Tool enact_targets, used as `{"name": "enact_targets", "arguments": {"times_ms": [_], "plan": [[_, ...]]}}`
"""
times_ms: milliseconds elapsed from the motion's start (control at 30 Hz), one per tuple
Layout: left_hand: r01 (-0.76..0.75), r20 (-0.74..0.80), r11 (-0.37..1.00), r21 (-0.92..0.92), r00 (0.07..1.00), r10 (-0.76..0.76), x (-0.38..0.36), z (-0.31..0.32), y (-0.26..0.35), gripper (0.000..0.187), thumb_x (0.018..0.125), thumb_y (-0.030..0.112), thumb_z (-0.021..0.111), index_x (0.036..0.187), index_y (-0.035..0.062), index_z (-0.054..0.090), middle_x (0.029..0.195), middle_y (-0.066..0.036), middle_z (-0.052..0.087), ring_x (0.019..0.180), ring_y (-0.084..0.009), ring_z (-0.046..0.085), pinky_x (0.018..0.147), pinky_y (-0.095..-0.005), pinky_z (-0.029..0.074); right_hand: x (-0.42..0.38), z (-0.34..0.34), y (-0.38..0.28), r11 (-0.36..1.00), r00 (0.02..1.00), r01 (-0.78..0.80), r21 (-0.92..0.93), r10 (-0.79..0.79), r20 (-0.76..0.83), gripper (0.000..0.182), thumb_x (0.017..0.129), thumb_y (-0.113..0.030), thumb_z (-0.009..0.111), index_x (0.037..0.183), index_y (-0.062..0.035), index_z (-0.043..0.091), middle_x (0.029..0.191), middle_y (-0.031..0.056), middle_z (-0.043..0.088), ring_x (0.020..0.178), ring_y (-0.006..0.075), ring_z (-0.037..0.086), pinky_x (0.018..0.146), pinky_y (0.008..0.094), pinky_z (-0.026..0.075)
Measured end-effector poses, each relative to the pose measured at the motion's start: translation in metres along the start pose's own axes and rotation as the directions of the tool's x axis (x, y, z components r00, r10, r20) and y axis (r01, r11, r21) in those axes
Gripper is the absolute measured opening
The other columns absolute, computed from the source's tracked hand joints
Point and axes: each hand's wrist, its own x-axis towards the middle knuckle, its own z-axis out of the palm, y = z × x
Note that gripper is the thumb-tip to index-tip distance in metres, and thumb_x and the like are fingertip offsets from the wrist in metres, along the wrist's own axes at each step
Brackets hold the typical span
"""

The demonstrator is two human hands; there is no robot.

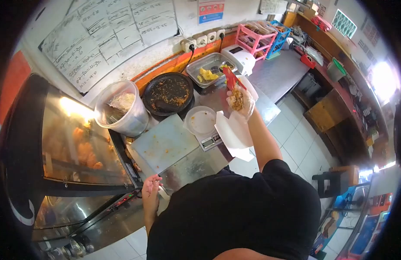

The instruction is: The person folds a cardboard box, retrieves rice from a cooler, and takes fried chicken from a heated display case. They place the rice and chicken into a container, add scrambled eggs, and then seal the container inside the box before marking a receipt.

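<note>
My right hand (249, 107), in a clear plastic glove, is closed on a crumbly brown piece of food (236, 100). Just beyond its fingers is a red packet (232, 80). Under this hand, a white paper box (233, 135) stands with its flaps spread. Left of the box, a round white dish (201, 121) rests on a digital kitchen scale (210, 141). My left hand (152, 185) is bare, low by the counter's front edge, its fingers loosely bent and apart with nothing in them. Near it lies a pale cutting board (166, 143) with crumbs.
A black stone mortar (168, 93) with reddish-brown paste stands behind the board, beside a clear plastic bucket (122, 108). A metal tray (196, 69) holds yellow food. At left is a lit glass food cabinet (79, 147); pink shelves (256, 41) stand farther back.
</note>
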Motion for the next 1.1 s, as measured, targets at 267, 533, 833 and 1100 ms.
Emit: {"name": "enact_targets", "arguments": {"times_ms": [267,533,833,1100], "plan": [[0.415,0.421,0.901,0.129,0.799,-0.429,0.061,0.094,-0.055,0.039,0.088,0.029,0.053,0.115,0.0002,0.049,0.098,-0.007,0.058,0.08,-0.0121,0.054,0.069,-0.0236,0.045,-0.044,-0.042,-0.006,0.604,0.995,-0.016,-0.797,0.086,0.045,0.041,0.078,-0.022,0.06,0.116,-0.0087,0.052,0.083,0.0059,0.06,0.061,0.0136,0.057,0.051,0.0283,0.047],[0.298,0.582,0.888,0.35,0.674,-0.455,0.145,0.249,-0.133,0.039,0.083,0.013,0.048,0.118,-0.002,0.039,0.082,-0.015,0.059,0.049,-0.0168,0.057,0.042,-0.0263,0.046,-0.048,-0.032,-0.009,-0.139,0.986,-0.146,-0.979,-0.102,-0.133,0.043,0.07,-0.016,0.067,0.111,-0.0198,0.056,0.102,0.01,0.061,0.096,0.0259,0.058,0.082,0.0352,0.047],[-0.058,0.27,0.909,0.413,0.961,-0.061,0.183,0.292,-0.054,0.053,0.078,0.009,0.049,0.127,0.0018,0.032,0.067,-0.014,0.058,0.044,-0.0193,0.055,0.041,-0.0327,0.044,0.037,-0.079,0.021,-0.103,0.972,0.072,-0.992,-0.215,0.093,0.036,0.084,-0.034,0.049,0.117,-0.0187,0.052,0.111,0.014,0.057,0.102,0.0305,0.055,0.086,0.0384,0.044],[0.23,0.101,0.96,0.157,0.964,-0.247,0.193,0.305,-0.052,0.058,0.083,0.012,0.05,0.135,0.0028,0.025,0.063,-0.007,0.054,0.045,-0.0133,0.052,0.04,-0.0272,0.044,0.032,-0.078,0.0,-0.539,0.782,0.567,-0.623,0.59,0.202,0.035,0.086,-0.02,0.04,0.12,-0.0175,0.05,0.102,0.0169,0.06,0.092,0.0329,0.059,0.083,0.0422,0.045]]}}
